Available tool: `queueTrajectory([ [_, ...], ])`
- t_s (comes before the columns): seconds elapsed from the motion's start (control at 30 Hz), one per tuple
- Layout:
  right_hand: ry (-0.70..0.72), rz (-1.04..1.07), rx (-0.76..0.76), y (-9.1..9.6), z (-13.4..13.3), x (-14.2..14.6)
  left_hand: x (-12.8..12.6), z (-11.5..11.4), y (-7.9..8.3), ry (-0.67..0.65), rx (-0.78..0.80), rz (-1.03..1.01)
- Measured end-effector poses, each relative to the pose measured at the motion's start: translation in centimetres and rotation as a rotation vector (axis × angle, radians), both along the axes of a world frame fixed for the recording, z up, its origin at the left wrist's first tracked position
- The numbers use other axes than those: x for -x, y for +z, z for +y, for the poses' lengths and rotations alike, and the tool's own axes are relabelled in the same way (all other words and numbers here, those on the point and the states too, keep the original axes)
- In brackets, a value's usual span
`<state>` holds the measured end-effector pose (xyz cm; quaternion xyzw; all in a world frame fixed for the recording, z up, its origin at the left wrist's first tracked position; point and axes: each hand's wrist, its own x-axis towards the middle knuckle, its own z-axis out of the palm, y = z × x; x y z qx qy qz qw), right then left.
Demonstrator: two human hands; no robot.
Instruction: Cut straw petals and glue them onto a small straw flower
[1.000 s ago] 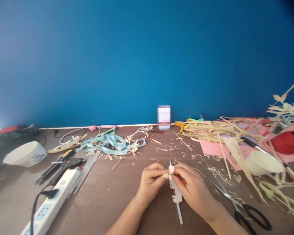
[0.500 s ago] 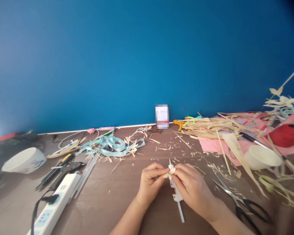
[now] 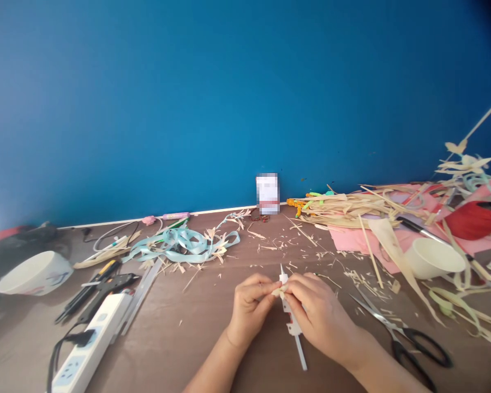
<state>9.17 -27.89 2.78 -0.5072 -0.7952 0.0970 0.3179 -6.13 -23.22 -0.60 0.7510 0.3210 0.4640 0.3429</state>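
Note:
My left hand (image 3: pixel 250 307) and my right hand (image 3: pixel 316 315) meet at the middle of the brown table (image 3: pixel 180 338). Both pinch a small folded piece of pale straw leaf (image 3: pixel 281 288) between their fingertips. Under my right hand lies a white pointed tool (image 3: pixel 293 327) with a thin stem sticking out toward me. Straw chips (image 3: pixel 278 248) are scattered on the table beyond my hands.
Black-handled scissors (image 3: pixel 409 341) lie right of my right hand. A white bowl (image 3: pixel 432 257) and a pile of dried leaves (image 3: pixel 352 210) on pink paper sit at the right. At the left are a power strip (image 3: pixel 90 341), a glue gun (image 3: pixel 102 289), light-blue ribbon (image 3: pixel 184 243) and another bowl (image 3: pixel 35 273).
The view has drifted slightly, so the table items sit a bit left and lower. My hands have kept pinching the straw piece, with the fingers closing tighter over it.

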Motion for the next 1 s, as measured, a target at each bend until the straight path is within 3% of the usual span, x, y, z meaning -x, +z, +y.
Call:
queueTrajectory([
  [0.33, -0.097, 0.175, 0.077, -0.9, 0.6, 0.1, -0.4, 0.3, -0.2, 0.015, 0.154, -0.130],
  [0.63, -0.101, 0.285, 0.073, -0.8, 0.4, 0.1, -0.2, 0.5, -0.6, -0.027, 0.320, -0.210],
  [1.0, -0.082, 0.303, 0.047, -0.9, 0.5, 0.0, -0.2, 0.1, -0.6, -0.071, 0.295, -0.196],
])
